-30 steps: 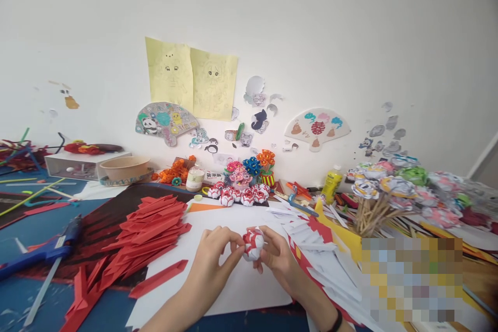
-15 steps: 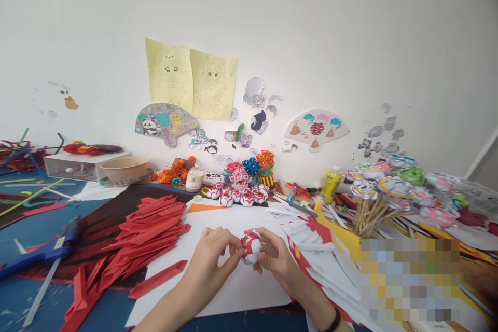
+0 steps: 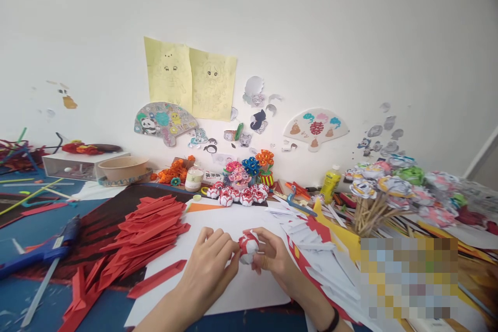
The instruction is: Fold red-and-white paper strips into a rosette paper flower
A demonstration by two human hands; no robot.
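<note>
Our left hand [image 3: 212, 264] and right hand [image 3: 270, 257] pinched a paper ball [image 3: 248, 247] between them, above white paper [image 3: 233, 290] on the worktop [image 3: 23, 238].

Left hand [image 3: 212, 264] and right hand [image 3: 272, 259] pinch a red-and-white paper ball [image 3: 248, 246] over white sheet [image 3: 249, 285]. Red folded strips [image 3: 151, 228] piled just left; glue gun [image 3: 42, 251] far left.
</note>
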